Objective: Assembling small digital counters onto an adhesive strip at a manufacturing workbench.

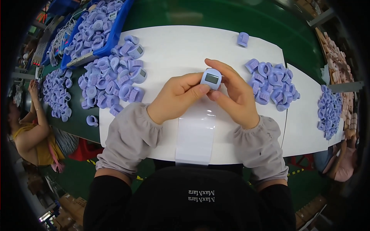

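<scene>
Above the middle of the white table, both of my hands hold one lavender ring-shaped device with a small grey screen (211, 78), the screen facing up. My left hand (175, 94) pinches its left side, thumb at the lower edge. From the other side my right hand (239, 94) closes on it, with the thumb at its lower right edge and the index finger raised above it. Some of the right fingertips are hidden behind the device. A heap of similar devices (111, 75) lies left of my hands, and a smaller heap (271, 82) lies to the right.
A blue bin (115, 34) full of the devices stands at the upper left. One device (243, 39) lies alone at the far right. A clear plastic sheet (195, 140) lies on the white tabletop (169, 42) before me. More heaps and other people are at both sides.
</scene>
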Action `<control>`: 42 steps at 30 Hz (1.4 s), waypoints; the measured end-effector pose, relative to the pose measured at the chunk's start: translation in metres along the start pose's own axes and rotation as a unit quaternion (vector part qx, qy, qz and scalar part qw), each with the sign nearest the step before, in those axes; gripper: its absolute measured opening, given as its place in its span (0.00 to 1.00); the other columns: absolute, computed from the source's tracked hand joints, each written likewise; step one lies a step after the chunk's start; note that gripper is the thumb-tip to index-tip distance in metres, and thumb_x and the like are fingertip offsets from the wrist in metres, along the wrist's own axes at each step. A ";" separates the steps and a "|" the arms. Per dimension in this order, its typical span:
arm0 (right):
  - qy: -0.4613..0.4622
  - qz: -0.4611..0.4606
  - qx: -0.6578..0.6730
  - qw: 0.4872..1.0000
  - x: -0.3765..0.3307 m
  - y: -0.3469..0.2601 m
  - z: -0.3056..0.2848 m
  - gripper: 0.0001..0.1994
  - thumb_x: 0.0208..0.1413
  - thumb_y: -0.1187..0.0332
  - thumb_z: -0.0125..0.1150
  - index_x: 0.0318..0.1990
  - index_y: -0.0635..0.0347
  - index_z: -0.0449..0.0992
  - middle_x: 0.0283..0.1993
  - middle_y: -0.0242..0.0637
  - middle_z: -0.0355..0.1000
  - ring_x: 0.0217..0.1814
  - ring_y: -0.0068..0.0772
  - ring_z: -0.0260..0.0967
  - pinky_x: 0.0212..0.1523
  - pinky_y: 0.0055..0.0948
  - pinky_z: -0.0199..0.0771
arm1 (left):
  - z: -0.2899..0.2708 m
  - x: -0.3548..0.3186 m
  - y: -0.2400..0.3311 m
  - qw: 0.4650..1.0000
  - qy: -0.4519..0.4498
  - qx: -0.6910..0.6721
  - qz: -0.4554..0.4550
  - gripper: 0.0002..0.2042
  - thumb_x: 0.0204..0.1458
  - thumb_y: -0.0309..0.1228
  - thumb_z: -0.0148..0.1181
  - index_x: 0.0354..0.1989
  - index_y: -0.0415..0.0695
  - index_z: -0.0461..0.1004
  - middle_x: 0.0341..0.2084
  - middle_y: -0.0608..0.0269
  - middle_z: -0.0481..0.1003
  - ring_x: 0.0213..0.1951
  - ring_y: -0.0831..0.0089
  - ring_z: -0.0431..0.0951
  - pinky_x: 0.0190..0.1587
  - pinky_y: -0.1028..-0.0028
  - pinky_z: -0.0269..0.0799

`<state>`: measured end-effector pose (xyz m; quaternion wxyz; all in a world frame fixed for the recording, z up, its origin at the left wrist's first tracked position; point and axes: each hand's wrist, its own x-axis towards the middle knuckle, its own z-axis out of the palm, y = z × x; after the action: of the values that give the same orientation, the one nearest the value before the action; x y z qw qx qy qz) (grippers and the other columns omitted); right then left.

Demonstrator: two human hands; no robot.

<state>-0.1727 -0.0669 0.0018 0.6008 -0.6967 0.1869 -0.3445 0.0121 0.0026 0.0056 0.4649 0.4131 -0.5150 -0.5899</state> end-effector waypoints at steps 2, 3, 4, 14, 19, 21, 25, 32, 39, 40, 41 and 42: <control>0.004 0.015 0.020 1.000 0.001 0.001 -0.001 0.25 0.51 0.81 0.52 0.60 0.65 0.65 0.66 0.45 0.60 0.64 0.35 0.59 0.60 0.35 0.61 | -0.002 -0.002 0.001 1.000 0.012 0.004 0.010 0.15 0.63 0.29 0.47 0.53 0.34 0.70 0.47 0.58 0.74 0.47 0.71 0.74 0.55 0.72 0.67; 0.038 0.030 0.010 0.999 0.002 0.005 -0.003 0.25 0.52 0.79 0.53 0.60 0.65 0.65 0.64 0.45 0.61 0.62 0.36 0.61 0.59 0.35 0.62 | -0.003 -0.003 0.001 0.999 0.026 0.020 0.029 0.15 0.63 0.29 0.47 0.54 0.34 0.69 0.47 0.57 0.74 0.46 0.71 0.75 0.54 0.71 0.67; 0.074 0.045 -0.002 0.996 0.003 0.008 -0.004 0.25 0.52 0.78 0.53 0.60 0.64 0.65 0.63 0.45 0.63 0.59 0.36 0.63 0.58 0.35 0.63 | -0.003 -0.002 0.002 0.997 0.038 0.036 0.049 0.15 0.63 0.28 0.47 0.55 0.33 0.69 0.47 0.57 0.74 0.46 0.71 0.75 0.54 0.71 0.68; 0.042 -0.013 -0.459 0.888 0.006 0.027 0.005 0.19 0.44 0.72 0.66 0.47 0.58 0.76 0.39 0.37 0.71 0.43 0.40 0.66 0.44 0.36 0.62 | -0.006 0.001 -0.006 0.989 0.120 0.005 0.092 0.13 0.62 0.28 0.50 0.51 0.35 0.71 0.39 0.62 0.76 0.43 0.76 0.74 0.49 0.77 0.69; 0.025 0.025 -0.301 0.953 0.005 0.022 -0.005 0.13 0.46 0.74 0.65 0.42 0.61 0.76 0.36 0.36 0.73 0.40 0.36 0.69 0.43 0.29 0.66 | -0.010 0.002 -0.012 0.965 0.201 0.101 0.131 0.15 0.60 0.30 0.54 0.52 0.36 0.69 0.39 0.65 0.75 0.42 0.79 0.73 0.48 0.79 0.68; 0.059 0.065 -0.206 0.975 0.004 0.014 -0.005 0.12 0.46 0.75 0.64 0.41 0.62 0.76 0.36 0.37 0.74 0.40 0.36 0.70 0.43 0.28 0.66 | -0.013 0.006 -0.012 0.968 0.221 0.080 0.088 0.15 0.59 0.29 0.55 0.52 0.36 0.68 0.38 0.65 0.75 0.41 0.80 0.73 0.47 0.79 0.69; 0.111 0.058 -0.131 0.983 0.002 0.007 -0.002 0.09 0.49 0.76 0.63 0.39 0.64 0.76 0.40 0.38 0.75 0.42 0.32 0.71 0.44 0.25 0.67 | -0.009 0.005 -0.001 0.983 0.170 -0.056 -0.051 0.18 0.55 0.22 0.58 0.54 0.35 0.66 0.43 0.62 0.74 0.45 0.79 0.73 0.51 0.80 0.67; 0.087 -0.097 -0.356 0.925 0.004 -0.001 0.004 0.08 0.51 0.74 0.64 0.39 0.63 0.77 0.38 0.35 0.75 0.42 0.26 0.70 0.46 0.22 0.67 | 0.002 0.006 0.000 0.977 0.189 -0.094 -0.026 0.18 0.52 0.20 0.61 0.51 0.35 0.68 0.37 0.67 0.74 0.38 0.85 0.74 0.42 0.84 0.70; 0.099 0.132 -0.106 0.981 0.003 -0.007 0.005 0.08 0.51 0.74 0.64 0.39 0.63 0.78 0.34 0.34 0.74 0.40 0.26 0.70 0.41 0.20 0.68 | 0.005 0.004 0.001 0.975 0.195 -0.107 -0.013 0.17 0.52 0.19 0.61 0.51 0.35 0.69 0.36 0.66 0.74 0.39 0.84 0.74 0.44 0.84 0.71; 0.095 0.147 -0.093 0.980 0.003 -0.007 0.005 0.08 0.50 0.75 0.64 0.39 0.62 0.78 0.33 0.34 0.73 0.39 0.27 0.69 0.41 0.22 0.67 | 0.006 0.003 0.001 0.975 0.196 -0.103 -0.011 0.18 0.52 0.19 0.61 0.51 0.35 0.69 0.36 0.66 0.74 0.39 0.83 0.74 0.44 0.84 0.71; 0.095 0.147 -0.093 0.980 0.003 -0.004 0.003 0.08 0.50 0.75 0.64 0.39 0.62 0.78 0.33 0.34 0.73 0.39 0.27 0.69 0.41 0.22 0.67 | 0.006 0.003 0.001 0.975 0.197 -0.103 -0.011 0.18 0.52 0.19 0.61 0.51 0.35 0.69 0.36 0.66 0.74 0.39 0.83 0.74 0.44 0.84 0.71; 0.097 0.027 -0.208 0.973 0.005 0.002 0.001 0.08 0.50 0.75 0.64 0.39 0.61 0.78 0.33 0.34 0.72 0.38 0.28 0.68 0.40 0.23 0.66 | 0.006 0.003 0.001 0.974 0.198 -0.107 -0.007 0.17 0.52 0.19 0.61 0.51 0.35 0.69 0.37 0.66 0.74 0.39 0.83 0.74 0.44 0.83 0.71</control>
<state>-0.1682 -0.0695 0.0007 0.4305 -0.7646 0.3304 -0.3476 0.0056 0.0007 0.0070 0.5952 0.4727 -0.3436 -0.5515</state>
